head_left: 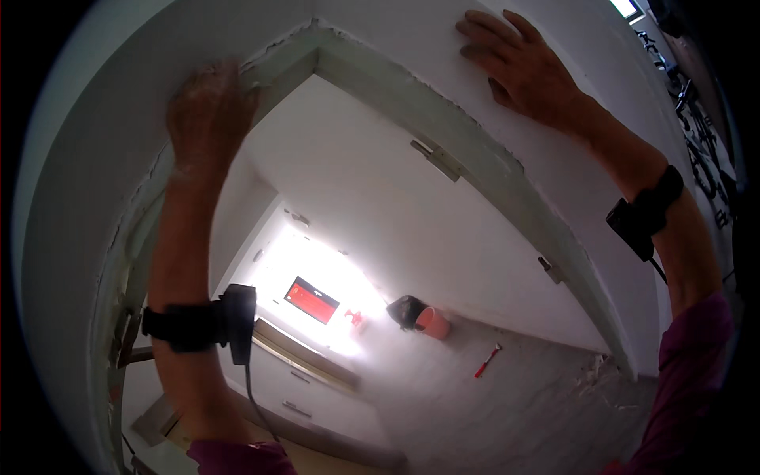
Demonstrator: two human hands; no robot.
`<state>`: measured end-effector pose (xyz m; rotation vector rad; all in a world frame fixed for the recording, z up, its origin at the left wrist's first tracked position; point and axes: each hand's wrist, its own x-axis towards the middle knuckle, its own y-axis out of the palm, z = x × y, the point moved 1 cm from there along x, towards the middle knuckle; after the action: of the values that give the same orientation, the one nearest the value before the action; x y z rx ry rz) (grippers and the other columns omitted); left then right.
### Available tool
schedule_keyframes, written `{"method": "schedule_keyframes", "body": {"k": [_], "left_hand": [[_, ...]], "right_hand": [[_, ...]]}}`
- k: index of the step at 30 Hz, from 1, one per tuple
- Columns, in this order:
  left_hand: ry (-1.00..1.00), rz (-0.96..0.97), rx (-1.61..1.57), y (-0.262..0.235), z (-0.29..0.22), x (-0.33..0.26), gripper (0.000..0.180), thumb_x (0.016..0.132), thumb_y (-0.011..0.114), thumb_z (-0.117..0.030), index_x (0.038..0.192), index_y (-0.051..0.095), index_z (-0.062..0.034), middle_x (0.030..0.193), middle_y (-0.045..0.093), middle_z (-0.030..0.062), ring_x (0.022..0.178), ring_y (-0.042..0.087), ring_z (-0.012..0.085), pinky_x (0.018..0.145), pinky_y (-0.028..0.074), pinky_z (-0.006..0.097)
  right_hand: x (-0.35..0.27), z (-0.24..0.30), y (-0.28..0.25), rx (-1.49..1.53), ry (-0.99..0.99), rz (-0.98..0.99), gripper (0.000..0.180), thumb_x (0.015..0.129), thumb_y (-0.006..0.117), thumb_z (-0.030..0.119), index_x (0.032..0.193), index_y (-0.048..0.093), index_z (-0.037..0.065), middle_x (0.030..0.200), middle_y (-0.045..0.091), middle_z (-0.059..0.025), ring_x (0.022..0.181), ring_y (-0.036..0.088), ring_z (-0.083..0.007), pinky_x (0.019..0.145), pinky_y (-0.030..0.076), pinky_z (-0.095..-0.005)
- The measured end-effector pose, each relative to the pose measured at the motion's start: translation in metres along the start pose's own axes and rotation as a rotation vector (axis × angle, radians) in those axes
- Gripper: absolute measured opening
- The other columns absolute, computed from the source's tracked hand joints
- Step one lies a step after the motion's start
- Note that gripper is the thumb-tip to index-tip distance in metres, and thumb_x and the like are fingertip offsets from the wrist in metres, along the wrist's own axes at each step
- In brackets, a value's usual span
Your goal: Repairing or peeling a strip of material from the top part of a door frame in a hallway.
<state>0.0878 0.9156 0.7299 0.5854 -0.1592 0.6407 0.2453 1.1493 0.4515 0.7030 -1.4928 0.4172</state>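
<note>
A pale green door frame (pixel 380 75) with a rough, chipped joint against the white wall (pixel 404 32) runs across the view. My left hand (pixel 210 107) is raised at the frame's upper left corner, against the joint between frame and wall. Motion blurs its fingers, so whether it holds anything is unclear. Flat against the wall to the right of the frame's corner rests my right hand (pixel 522 67), its fingers spread and nothing in it. Two metal hinges, an upper one (pixel 437 158) and a lower one (pixel 550 270), sit on the frame's right side.
Beyond the frame, a red-handled tool (pixel 488 361) lies on the grey floor, near a pink bucket (pixel 432 322) and a black bag (pixel 405 312). Debris (pixel 603 378) gathers at the frame's foot. Drawers (pixel 297 404) stand lower left; bicycles (pixel 697 142) are at far right.
</note>
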Motion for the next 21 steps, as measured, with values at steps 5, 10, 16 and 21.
{"method": "schedule_keyframes", "body": {"k": [5, 10, 16, 21], "left_hand": [[-0.025, 0.262, 0.027, 0.003, 0.017, 0.001, 0.030, 0.095, 0.065, -0.036, 0.100, 0.067, -0.0065, 0.083, 0.073, 0.0154, 0.076, 0.074, 0.0336, 0.069, 0.060, 0.047], [0.004, 0.425, 0.141, 0.014, 0.039, -0.006, 0.027, 0.103, 0.050, -0.023, 0.094, 0.070, -0.0076, 0.081, 0.072, 0.0184, 0.076, 0.074, 0.0348, 0.070, 0.058, 0.047], [-0.005, 0.499, 0.032, -0.018, 0.066, -0.019, 0.027, 0.102, 0.053, -0.025, 0.092, 0.068, -0.0052, 0.083, 0.071, 0.0231, 0.080, 0.071, 0.0402, 0.074, 0.054, 0.052], [-0.106, 0.443, -0.018, -0.031, 0.051, -0.030, 0.022, 0.101, 0.058, -0.030, 0.105, 0.065, -0.0094, 0.088, 0.071, 0.0212, 0.083, 0.072, 0.0394, 0.075, 0.056, 0.052]], "right_hand": [[-0.005, -0.007, -0.004, -0.013, -0.052, 0.227, 0.047, 0.094, 0.059, 0.026, 0.136, 0.060, 0.005, 0.159, 0.041, -0.0150, 0.155, 0.024, -0.0283, 0.125, 0.016, -0.0534], [0.001, -0.005, 0.002, -0.041, -0.046, 0.211, 0.047, 0.091, 0.060, 0.026, 0.134, 0.061, 0.006, 0.159, 0.042, -0.0143, 0.155, 0.025, -0.0265, 0.125, 0.016, -0.0531], [0.003, -0.005, -0.008, -0.021, -0.036, 0.149, 0.044, 0.087, 0.065, 0.022, 0.129, 0.063, 0.008, 0.155, 0.046, -0.0135, 0.152, 0.031, -0.0266, 0.124, 0.019, -0.0535], [0.002, -0.005, -0.010, -0.021, -0.032, 0.114, 0.042, 0.082, 0.070, 0.019, 0.122, 0.065, 0.008, 0.150, 0.052, -0.0133, 0.149, 0.037, -0.0276, 0.122, 0.024, -0.0542]]}}
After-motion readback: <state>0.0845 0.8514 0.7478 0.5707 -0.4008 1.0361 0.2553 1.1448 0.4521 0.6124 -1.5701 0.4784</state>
